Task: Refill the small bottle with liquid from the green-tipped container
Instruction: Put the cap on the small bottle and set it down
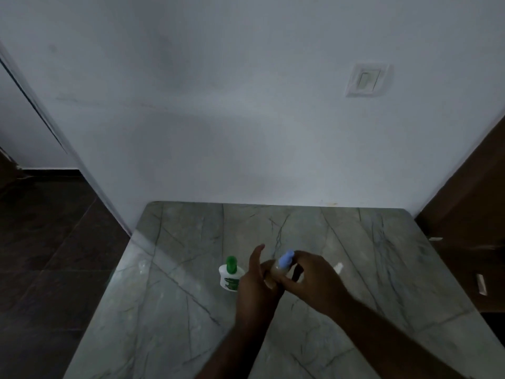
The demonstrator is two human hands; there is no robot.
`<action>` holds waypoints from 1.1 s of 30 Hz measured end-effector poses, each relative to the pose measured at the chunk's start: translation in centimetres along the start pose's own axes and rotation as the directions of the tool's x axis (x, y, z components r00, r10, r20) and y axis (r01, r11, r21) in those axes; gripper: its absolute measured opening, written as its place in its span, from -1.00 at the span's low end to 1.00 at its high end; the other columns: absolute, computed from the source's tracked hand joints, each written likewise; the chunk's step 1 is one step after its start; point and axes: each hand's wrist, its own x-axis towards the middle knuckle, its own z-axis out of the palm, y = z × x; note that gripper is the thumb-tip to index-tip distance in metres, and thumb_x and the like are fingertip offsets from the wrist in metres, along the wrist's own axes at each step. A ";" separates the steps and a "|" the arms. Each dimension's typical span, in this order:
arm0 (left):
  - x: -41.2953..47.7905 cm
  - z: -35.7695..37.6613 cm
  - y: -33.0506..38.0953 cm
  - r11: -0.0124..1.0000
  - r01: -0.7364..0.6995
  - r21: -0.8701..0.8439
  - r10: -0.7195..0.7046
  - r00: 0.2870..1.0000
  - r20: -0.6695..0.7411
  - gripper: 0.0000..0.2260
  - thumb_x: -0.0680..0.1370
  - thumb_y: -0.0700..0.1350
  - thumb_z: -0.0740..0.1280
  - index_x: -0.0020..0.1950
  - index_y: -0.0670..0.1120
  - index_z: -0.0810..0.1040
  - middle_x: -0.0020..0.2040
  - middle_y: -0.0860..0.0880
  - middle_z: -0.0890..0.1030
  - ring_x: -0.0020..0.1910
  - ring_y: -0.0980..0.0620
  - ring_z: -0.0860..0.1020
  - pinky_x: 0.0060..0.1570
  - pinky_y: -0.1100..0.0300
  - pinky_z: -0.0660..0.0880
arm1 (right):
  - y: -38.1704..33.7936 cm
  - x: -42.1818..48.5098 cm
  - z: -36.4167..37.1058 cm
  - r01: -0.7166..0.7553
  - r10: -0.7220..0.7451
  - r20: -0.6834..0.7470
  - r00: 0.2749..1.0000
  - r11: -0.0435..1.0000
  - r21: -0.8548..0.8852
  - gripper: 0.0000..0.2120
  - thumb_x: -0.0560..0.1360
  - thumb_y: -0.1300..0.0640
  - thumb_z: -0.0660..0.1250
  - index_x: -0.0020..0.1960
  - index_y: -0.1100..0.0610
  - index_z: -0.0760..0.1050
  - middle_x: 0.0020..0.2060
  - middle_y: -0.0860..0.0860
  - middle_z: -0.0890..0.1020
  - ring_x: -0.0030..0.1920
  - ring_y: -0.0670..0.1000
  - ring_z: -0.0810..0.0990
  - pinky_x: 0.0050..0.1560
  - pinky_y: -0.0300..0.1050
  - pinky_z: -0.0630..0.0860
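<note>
Head view: small bottle [281, 266] with blue cap [287, 259] is held above the marble table [169, 310] — left hand [258, 280] cradles it, thumb raised; right hand [311, 279] fingers pinch near the cap. Green-tipped container [231, 274] stands upright just left of the hands.

A small clear plastic bottle with a pale blue pointed cap [284, 262] is held tilted above the bench, cap leaning up and to the right; its body is largely hidden. A squat white plastic container with a green conical tip and green label print [230, 275] is stood upright on the bench, just to the left of the bottle.
</note>
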 end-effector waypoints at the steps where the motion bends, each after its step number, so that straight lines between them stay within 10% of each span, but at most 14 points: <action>1: 0.3 0.8 -1.1 1.000 0.028 0.012 -0.028 0.999 0.025 -0.16 0.42 0.10 0.51 0.57 0.00 0.13 0.00 0.28 0.59 -0.09 0.48 0.54 -0.09 0.58 0.40 | 1.6 0.5 1.5 -0.048 0.048 -0.013 0.999 0.998 0.030 -0.58 0.38 -0.31 0.29 0.08 -0.07 0.55 -0.14 -0.17 0.64 -0.22 -0.23 0.61 -0.21 -0.43 0.49; 6: -1.2 3.5 -7.4 0.980 0.180 0.082 -0.183 0.983 0.030 -0.22 0.43 0.03 0.52 0.54 0.04 0.21 0.38 0.14 0.47 0.32 0.21 0.44 0.24 0.36 0.35 | 10.4 3.4 8.8 -0.260 0.261 -0.065 0.963 0.965 0.019 -0.69 0.42 -0.12 0.41 0.10 -0.01 0.54 -0.04 -0.17 0.60 -0.10 -0.16 0.59 -0.09 -0.34 0.50; 14: -4.6 3.7 -15.0 0.941 0.328 0.083 -0.332 0.943 0.041 -0.54 0.41 -0.14 0.54 0.24 0.08 0.50 0.03 0.13 0.67 0.08 0.12 0.63 -0.06 0.46 0.38 | 16.4 6.4 15.6 -0.325 0.337 0.023 0.941 0.921 -0.217 -0.65 0.49 -0.12 0.28 0.22 -0.02 0.50 0.05 -0.01 0.56 0.07 0.04 0.58 -0.01 -0.11 0.49; 28: -3.6 4.2 -14.8 0.938 0.331 0.101 -0.336 0.941 0.047 -0.62 0.45 -0.12 0.50 0.21 0.11 0.52 -0.01 0.20 0.64 -0.05 0.28 0.58 -0.13 0.56 0.39 | 17.5 7.5 16.0 -0.358 0.376 0.118 0.919 0.922 -0.148 -0.42 0.43 -0.13 0.36 0.41 -0.03 0.34 0.21 -0.04 0.52 0.19 0.03 0.56 0.15 -0.02 0.53; 33: -3.3 4.9 -14.0 0.935 0.348 0.068 -0.352 0.934 0.055 -0.62 0.45 -0.14 0.50 0.24 0.01 0.54 -0.01 0.17 0.64 -0.05 0.21 0.60 -0.11 0.46 0.40 | 16.5 4.1 14.9 -0.502 0.482 -0.269 0.834 0.865 -0.008 -0.60 0.43 -0.04 0.40 0.22 -0.04 0.40 0.02 -0.09 0.53 -0.05 -0.03 0.61 -0.17 -0.13 0.55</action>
